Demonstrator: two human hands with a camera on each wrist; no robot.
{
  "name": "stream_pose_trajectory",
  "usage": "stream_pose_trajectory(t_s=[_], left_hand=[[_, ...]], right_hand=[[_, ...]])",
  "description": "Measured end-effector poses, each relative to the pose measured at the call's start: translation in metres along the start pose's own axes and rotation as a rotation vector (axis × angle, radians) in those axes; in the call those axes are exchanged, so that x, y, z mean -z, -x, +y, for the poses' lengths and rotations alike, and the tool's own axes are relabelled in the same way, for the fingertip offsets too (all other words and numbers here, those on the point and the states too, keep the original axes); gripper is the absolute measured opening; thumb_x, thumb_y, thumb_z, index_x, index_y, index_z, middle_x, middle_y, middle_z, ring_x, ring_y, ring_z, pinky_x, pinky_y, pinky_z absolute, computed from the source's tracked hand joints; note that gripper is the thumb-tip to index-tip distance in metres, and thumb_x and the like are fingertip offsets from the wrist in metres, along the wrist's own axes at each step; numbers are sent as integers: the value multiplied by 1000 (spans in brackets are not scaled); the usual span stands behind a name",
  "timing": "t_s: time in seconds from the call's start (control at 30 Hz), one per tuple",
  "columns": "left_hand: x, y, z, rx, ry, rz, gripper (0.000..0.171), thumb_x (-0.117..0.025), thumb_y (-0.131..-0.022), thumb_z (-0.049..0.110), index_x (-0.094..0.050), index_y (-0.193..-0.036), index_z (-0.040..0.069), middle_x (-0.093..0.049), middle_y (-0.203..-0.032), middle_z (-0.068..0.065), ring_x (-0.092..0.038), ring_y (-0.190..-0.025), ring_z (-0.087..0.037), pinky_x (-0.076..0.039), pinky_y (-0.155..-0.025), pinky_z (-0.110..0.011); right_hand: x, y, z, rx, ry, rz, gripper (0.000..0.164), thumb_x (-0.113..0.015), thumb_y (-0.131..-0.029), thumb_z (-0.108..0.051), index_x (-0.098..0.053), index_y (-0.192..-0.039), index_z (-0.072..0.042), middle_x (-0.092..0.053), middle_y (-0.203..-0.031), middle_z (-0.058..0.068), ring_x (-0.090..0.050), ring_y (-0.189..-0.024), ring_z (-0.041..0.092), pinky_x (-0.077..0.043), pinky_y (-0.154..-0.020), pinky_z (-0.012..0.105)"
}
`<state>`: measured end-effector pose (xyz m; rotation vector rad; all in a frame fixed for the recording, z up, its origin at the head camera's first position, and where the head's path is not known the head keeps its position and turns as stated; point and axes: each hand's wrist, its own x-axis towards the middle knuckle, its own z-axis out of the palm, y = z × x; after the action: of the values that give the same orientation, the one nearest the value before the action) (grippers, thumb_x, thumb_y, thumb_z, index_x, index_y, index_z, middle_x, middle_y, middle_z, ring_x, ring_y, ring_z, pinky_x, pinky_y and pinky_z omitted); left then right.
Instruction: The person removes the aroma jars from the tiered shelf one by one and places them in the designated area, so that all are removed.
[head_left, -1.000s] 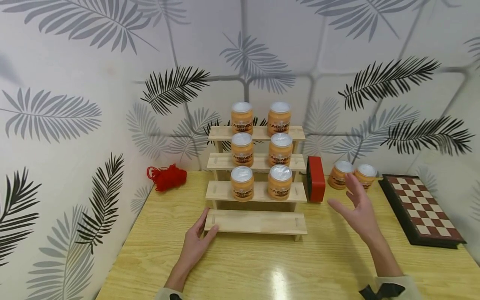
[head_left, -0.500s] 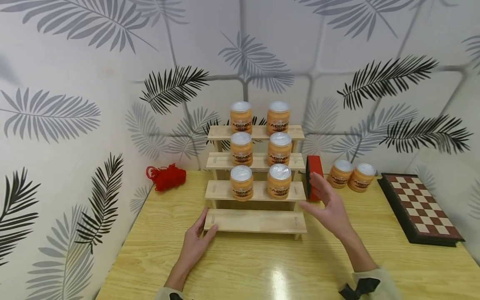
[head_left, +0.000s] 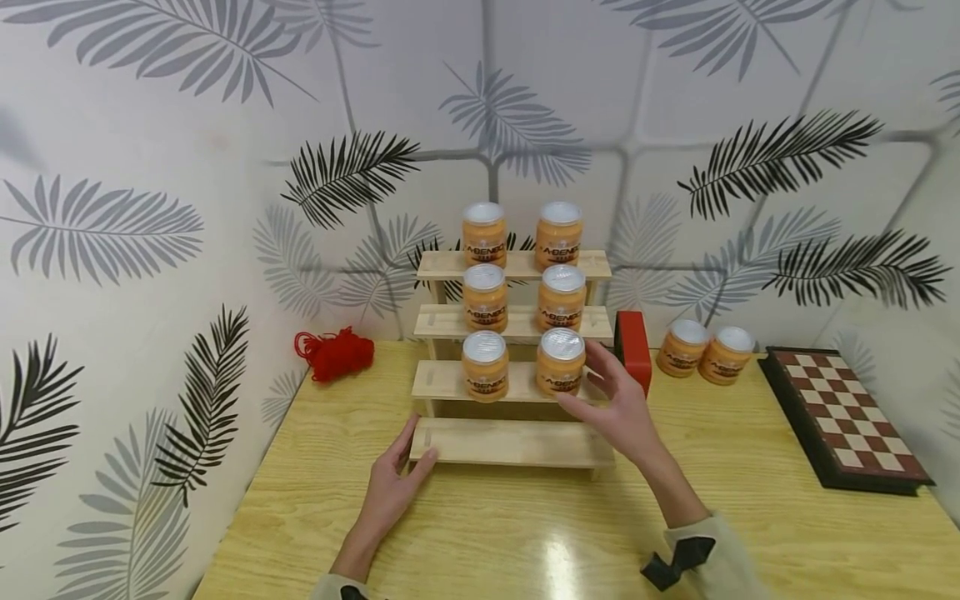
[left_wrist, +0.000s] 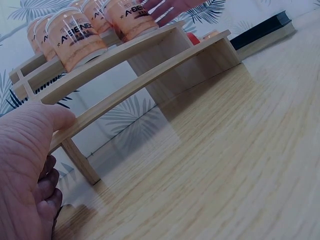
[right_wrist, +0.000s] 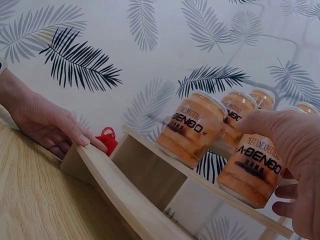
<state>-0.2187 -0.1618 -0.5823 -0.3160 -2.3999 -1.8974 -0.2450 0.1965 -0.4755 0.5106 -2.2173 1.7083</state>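
A tiered wooden display rack [head_left: 517,442] stands on the table, its lowest shelf bare. Orange cans with silvery tops stand in pairs on the upper three shelves. My left hand [head_left: 393,471] holds the left end of the bottom shelf, thumb on top and fingers below, as the left wrist view shows. My right hand [head_left: 618,408] is at the right-hand can [head_left: 560,363] of the lowest pair, thumb before it and fingers at its right side. In the right wrist view the thumb overlaps this can [right_wrist: 250,172]; firm contact cannot be told.
A red box [head_left: 633,350] stands right of the rack, with two more orange cans [head_left: 681,348] beyond it. A checkered game board [head_left: 847,412] lies at far right. Red yarn [head_left: 337,354] lies at left. A leaf-patterned wall rises behind.
My right hand has moved left from in front of the two spare cans, past the red box, to the right-hand can of the lowest pair. The left hand stays on the bottom shelf.
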Motion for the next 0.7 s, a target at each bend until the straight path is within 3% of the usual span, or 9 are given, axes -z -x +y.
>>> stream_pose_trajectory(t_s=[0.17,0.33,0.7], left_hand=[[1,0,0,3,-14,5,74,-69,-104,29,-32,-165,11,-30,-170,-6,-30,-154,-23,-28,-122,-48],[1,-1,0,17,-14,0,75,-70,-103,31,-32,-165,12,-30,-170,-4,-30,-154,-22,-28,-122,-48],[0,-1,0,7,-20,3,74,-69,-104,30,-33,-165,11,-29,-170,-10,-29,-154,-28,-28,-122,-51]], right_hand=[[-10,-5,3,-28,6,22,83,-87,-87,-11,-44,-158,-16,-55,-150,8,-56,-134,31,-52,-107,42],[-16,-7,7,-26,32,68,82,-88,-86,-12,-46,-156,-16,-61,-141,9,-62,-122,26,-53,-96,23],[-25,-9,12,42,14,134,83,-89,-83,-4,-47,-153,-10,-63,-137,13,-62,-118,23,-52,-94,19]])
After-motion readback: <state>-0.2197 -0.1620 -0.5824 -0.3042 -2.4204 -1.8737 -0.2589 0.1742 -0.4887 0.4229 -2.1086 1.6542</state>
